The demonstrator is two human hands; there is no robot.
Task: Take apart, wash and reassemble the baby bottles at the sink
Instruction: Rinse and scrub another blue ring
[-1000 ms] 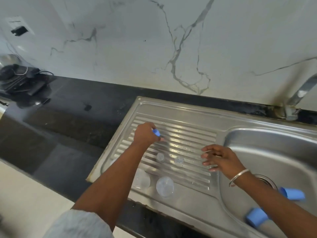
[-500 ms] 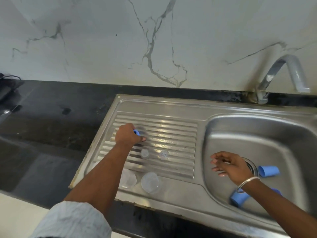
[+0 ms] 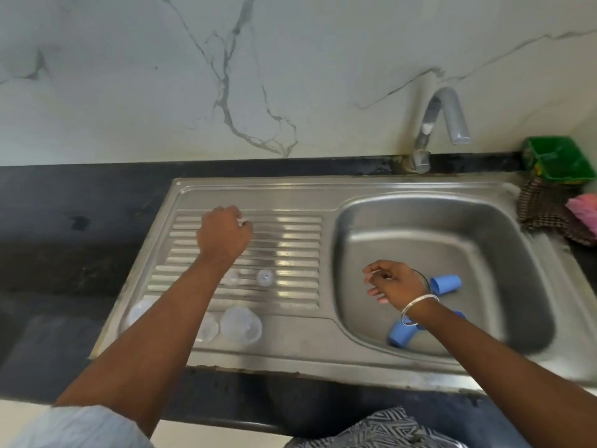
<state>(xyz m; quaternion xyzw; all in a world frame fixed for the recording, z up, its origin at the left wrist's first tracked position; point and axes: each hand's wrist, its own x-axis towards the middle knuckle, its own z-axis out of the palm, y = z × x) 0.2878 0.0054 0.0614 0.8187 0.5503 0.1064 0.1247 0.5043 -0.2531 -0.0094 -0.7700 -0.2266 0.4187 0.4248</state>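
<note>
Bottle parts (image 3: 240, 324) dry on drainboard (image 3: 290, 202); left hand (image 3: 224, 236) grip unclear, right hand (image 3: 392, 281) loosely curled, empty.

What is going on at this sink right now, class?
A person is washing baby-bottle parts. The left hand rests curled on the ribbed drainboard, where clear caps and small teats lie. The right hand reaches into the basin, near two blue pieces. The tap runs no visible water.

Caps (image 3: 446, 283) in basin (image 3: 504, 253), drainboard (image 3: 290, 240) left
</note>
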